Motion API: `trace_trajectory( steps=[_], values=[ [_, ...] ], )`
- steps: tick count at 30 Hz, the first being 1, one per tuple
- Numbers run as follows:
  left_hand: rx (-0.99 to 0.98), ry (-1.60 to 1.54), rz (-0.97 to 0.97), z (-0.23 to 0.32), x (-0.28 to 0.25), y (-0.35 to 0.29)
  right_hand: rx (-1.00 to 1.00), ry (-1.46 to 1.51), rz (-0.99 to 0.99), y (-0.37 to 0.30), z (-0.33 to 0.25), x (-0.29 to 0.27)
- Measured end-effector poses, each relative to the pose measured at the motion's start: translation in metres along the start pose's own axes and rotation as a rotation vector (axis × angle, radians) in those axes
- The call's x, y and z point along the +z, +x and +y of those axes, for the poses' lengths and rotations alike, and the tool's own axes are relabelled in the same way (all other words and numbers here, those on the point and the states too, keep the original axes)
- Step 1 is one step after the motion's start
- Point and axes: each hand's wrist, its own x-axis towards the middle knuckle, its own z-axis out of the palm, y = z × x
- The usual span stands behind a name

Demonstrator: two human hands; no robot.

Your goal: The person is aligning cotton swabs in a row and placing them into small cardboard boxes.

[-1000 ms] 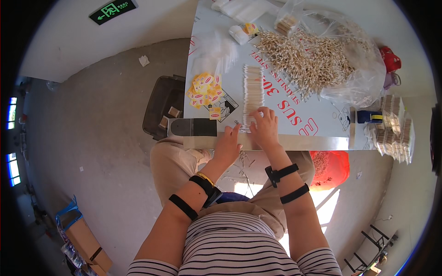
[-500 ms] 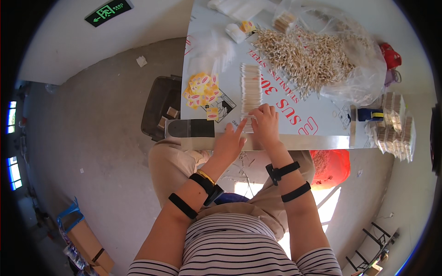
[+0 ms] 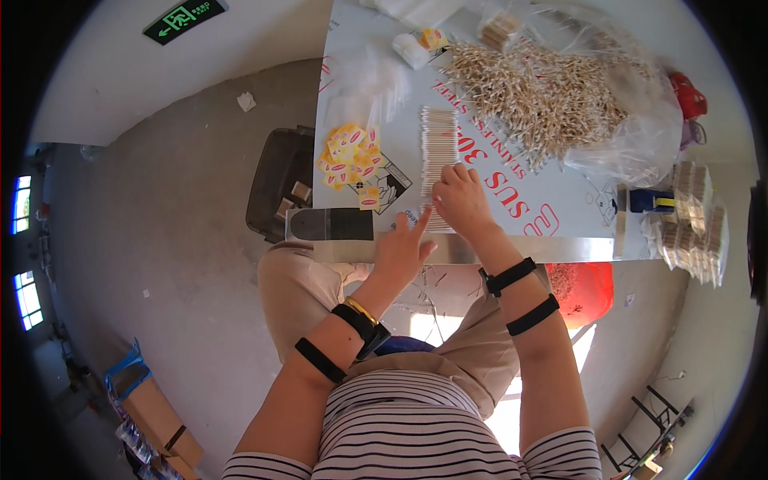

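Note:
A neat row of cotton swabs (image 3: 439, 138), laid side by side, runs away from me along the steel tabletop. At its near left edge my left hand (image 3: 398, 250) points its index finger onto the swab ends. The thumb stands apart and nothing shows in that hand. My right hand (image 3: 462, 200) lies over the right side of the row with its fingers bent down and close together. Whatever is under those fingertips, if anything, is hidden. Farther right, a big loose heap of cotton swabs (image 3: 544, 100) spills from a clear plastic bag (image 3: 632, 152).
Yellow-and-white paper labels (image 3: 350, 156) lie left of the row, with clear plastic sleeves (image 3: 364, 88) behind. A black pad (image 3: 349, 224) sits at the near left edge. Bagged swab packs (image 3: 692, 224) are stacked far right. A dark bin (image 3: 276, 172) stands left of the table.
My right hand has slid a little farther away along the row, uncovering swabs at the near end. My left hand stays nearly where it was, its index finger still at the row's edge.

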Motion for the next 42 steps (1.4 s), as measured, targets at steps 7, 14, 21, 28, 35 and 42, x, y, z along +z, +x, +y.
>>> trace_trajectory(
  steps=[7,14,21,28,35,42],
  values=[
    [0.008,-0.01,0.019,0.0,0.003,0.0,-0.128,-0.16,-0.065,0.006,0.002,0.0],
    [0.024,-0.141,0.092,-0.005,-0.007,-0.006,0.082,0.201,0.07,-0.012,-0.011,-0.046],
    [0.036,-1.013,0.275,0.014,-0.051,-0.021,0.114,0.508,0.063,-0.051,-0.041,-0.095],
    [0.191,-0.947,0.297,0.042,-0.083,-0.061,0.192,0.59,0.168,-0.096,-0.092,-0.134],
    [0.271,-1.102,0.248,0.064,-0.091,-0.092,0.366,1.079,0.158,-0.131,-0.118,-0.15],
    [0.27,-1.281,0.273,0.078,-0.097,-0.111,0.397,1.045,0.257,-0.16,-0.135,-0.166]
  ],
)
